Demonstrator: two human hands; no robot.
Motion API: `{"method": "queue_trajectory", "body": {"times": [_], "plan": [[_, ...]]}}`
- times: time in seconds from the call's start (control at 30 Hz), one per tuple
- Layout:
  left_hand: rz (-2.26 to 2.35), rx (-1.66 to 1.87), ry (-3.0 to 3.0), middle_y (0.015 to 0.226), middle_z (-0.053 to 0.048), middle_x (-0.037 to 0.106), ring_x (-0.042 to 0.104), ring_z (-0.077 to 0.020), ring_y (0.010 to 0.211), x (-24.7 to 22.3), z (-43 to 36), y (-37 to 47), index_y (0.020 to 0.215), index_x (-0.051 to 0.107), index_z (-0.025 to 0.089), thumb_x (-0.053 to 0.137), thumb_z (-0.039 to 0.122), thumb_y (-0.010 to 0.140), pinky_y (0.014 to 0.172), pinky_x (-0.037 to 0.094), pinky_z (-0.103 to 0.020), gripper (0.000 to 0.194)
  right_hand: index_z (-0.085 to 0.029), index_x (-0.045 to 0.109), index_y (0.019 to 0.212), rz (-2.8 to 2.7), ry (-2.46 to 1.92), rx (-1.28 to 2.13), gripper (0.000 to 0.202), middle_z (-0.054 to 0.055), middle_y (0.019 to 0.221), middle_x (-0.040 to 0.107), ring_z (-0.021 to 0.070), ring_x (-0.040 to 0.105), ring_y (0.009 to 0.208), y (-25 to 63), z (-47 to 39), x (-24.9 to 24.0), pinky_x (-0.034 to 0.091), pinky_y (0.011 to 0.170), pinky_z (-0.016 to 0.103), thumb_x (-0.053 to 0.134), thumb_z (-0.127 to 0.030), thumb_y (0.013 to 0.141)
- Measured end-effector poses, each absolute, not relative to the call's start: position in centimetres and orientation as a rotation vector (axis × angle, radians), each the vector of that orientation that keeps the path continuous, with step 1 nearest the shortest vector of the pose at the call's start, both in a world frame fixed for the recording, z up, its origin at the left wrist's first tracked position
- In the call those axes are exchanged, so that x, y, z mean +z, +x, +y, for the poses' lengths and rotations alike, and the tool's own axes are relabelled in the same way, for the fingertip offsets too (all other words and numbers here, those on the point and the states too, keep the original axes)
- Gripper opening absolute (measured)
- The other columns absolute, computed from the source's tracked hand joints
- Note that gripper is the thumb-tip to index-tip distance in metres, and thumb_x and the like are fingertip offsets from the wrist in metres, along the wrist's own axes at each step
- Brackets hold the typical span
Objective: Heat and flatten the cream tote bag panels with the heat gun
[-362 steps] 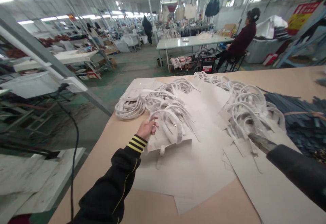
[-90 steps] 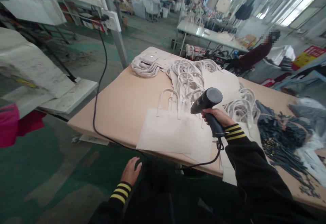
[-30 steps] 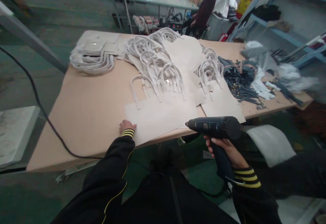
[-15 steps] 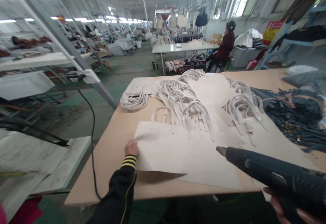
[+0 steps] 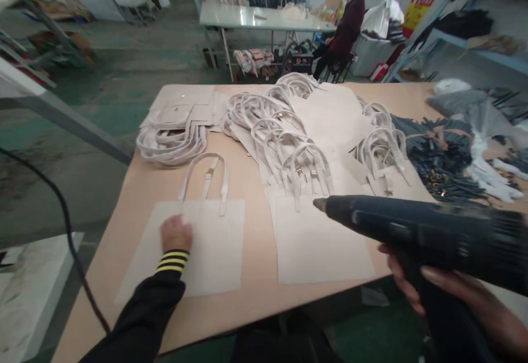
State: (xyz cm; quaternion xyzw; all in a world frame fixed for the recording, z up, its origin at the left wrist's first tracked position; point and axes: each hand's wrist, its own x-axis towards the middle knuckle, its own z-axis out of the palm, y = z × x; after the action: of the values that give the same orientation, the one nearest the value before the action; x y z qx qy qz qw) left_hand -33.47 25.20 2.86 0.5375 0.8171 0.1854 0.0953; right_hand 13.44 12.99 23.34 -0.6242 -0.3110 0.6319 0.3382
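My left hand point(image 5: 176, 234) is over a flat beige bag panel point(image 5: 214, 253) on the left of the table, its fingers smeared by motion. A looped strap handle point(image 5: 225, 179) and a short strap with a metal clasp point(image 5: 209, 173) stick out from the panel's top edge. My right hand point(image 5: 462, 291) is wrapped round the grip of a black heat gun point(image 5: 412, 228), whose narrow nozzle points left. Beneath that nozzle, a second beige panel point(image 5: 322, 253) lies on other panels, apart from the first.
Beige pieces with looped straps point(image 5: 264, 121) are heaped mid-table. Folded panels with straps point(image 5: 177, 121) lie at the back left. Dark straps point(image 5: 441, 154) and plastic bags cover the right. A cable point(image 5: 66, 225) hangs at the left. A person point(image 5: 344, 27) sits beyond the table point(image 5: 165, 308).
The strapped panel has moved left, off the other panels, and now lies flat on the table. My left hand moved left with it. The view has tilted down.
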Motion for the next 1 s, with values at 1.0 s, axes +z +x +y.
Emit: {"method": "queue_trajectory", "body": {"times": [1.0], "plan": [[1.923, 0.254, 1.426, 0.100, -0.007, 0.057, 0.056, -0.0176, 0.089, -2.6, 22.7, -10.9, 0.103, 0.053, 0.013, 0.050, 0.029, 0.083, 0.077, 0.047, -0.038, 0.026, -0.011, 0.056, 0.083, -1.074, -1.304, 1.940, 0.021, 0.003, 0.069, 0.056, 0.0113, 0.054, 0.052, 5.5, 25.7, 17.6, 0.047, 0.041, 0.022, 0.061, -0.029, 0.072]]}}
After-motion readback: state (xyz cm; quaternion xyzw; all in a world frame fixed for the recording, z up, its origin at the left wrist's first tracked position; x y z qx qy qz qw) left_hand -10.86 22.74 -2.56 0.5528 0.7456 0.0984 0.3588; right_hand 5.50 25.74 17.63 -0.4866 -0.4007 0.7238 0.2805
